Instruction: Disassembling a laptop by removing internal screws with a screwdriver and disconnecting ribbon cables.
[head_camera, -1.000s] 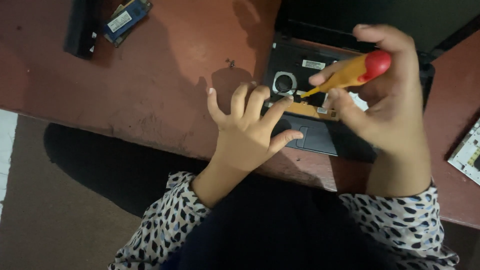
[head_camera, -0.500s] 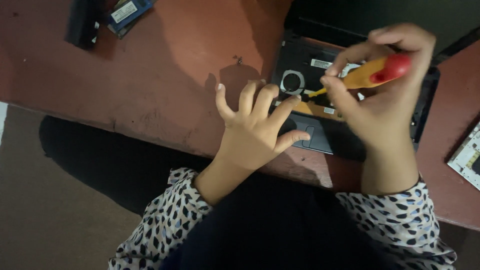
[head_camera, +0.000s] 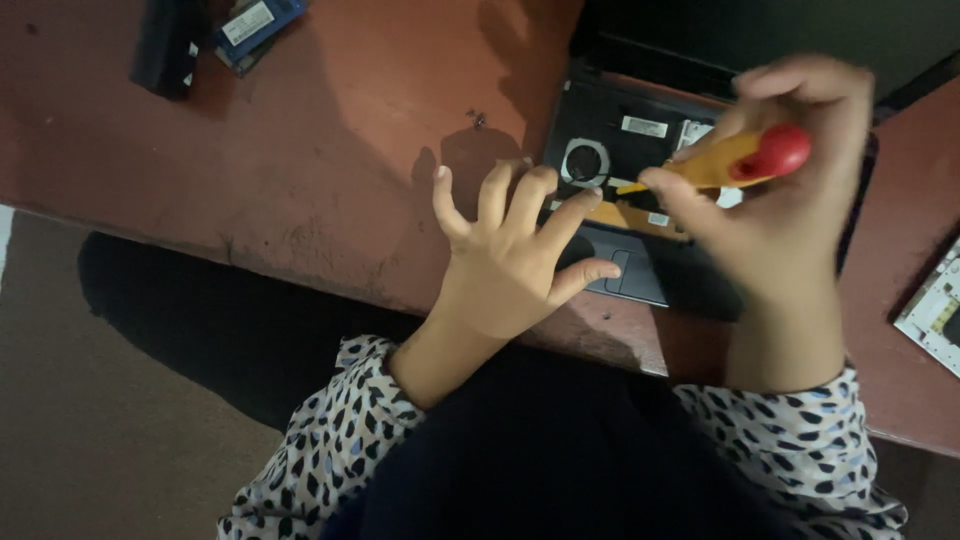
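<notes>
A yellow-handled screwdriver with a red cap (head_camera: 745, 158) was held in the right hand (head_camera: 790, 200), the fingers closed around the handle and the thumb pressed along its underside. The tool was tilted, its red end raised toward the right and its shaft angled down to the left, toward the exposed inside of an opened black laptop base (head_camera: 640, 165). The tip was seen near a strip of yellowish material just beside a round cooling fan (head_camera: 584, 160); whether the tip touched anything could not be told. The left hand (head_camera: 510, 260) was spread wide and empty, its fingers fanned out. Its fingertips were laid at the left front corner of the laptop base, and the thumb was pointed right toward the touchpad area (head_camera: 625, 270). The laptop base was set on a reddish-brown table (head_camera: 330, 150), close to the near edge, with the dark raised lid (head_camera: 760, 40) seen behind it. At the far left of the table, well apart from the hands, a black rectangular part (head_camera: 165, 50) was lying beside a small blue-and-white labelled component (head_camera: 255, 25). At the right edge of the view, a pale flat part (head_camera: 935, 310) was partly shown. Both forearms were covered by white sleeves with dark spots (head_camera: 330, 450), and a dark garment was seen below the table edge.
</notes>
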